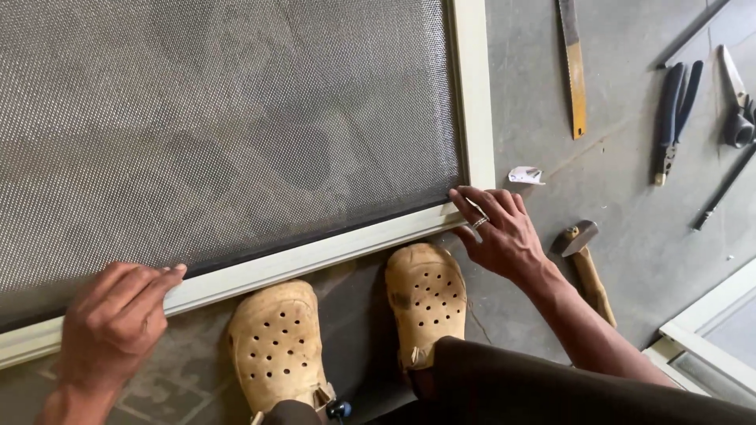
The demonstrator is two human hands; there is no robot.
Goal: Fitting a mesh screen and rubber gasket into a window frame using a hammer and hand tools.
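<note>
A cream-framed window screen (472, 94) with grey mesh (220, 126) lies flat on the concrete floor. My left hand (110, 323) rests on the frame's near rail at the left, fingers curled over its edge. My right hand (496, 228), wearing a ring, has its fingertips pressed on the frame's near right corner. Neither hand holds a tool. My two feet in tan perforated clogs (425, 299) stand just below the near rail.
A wooden-handled hammer (587, 267) lies right of my right hand. Farther right lie a hand saw (573, 67), blue-handled pliers (673, 118), shears (739, 102), a thin dark rod (720, 189) and a white scrap (525, 175). Another cream frame (701, 338) sits at bottom right.
</note>
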